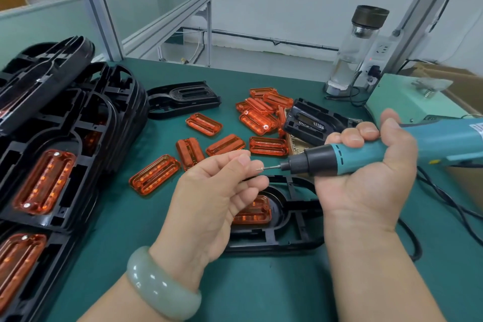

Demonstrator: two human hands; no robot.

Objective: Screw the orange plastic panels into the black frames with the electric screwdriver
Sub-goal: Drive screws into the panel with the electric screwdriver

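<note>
green bench [261,282] | loose orange panels [268,146] | black frames [122,102] stacked left | glass bottle [352,55] far right

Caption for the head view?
Screw on the screwdriver bit, beside the left hand; right hand grips the screwdriver above a black frame.

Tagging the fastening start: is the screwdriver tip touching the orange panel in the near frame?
Apart. Head view: the screwdriver lies sideways in the right hand, tip towards the left hand, above the panel in its frame.

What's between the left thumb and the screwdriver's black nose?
Head view: only the thin bit of the screwdriver, with a small screw at its end, close to the left hand. Whether they touch is unclear.
</note>
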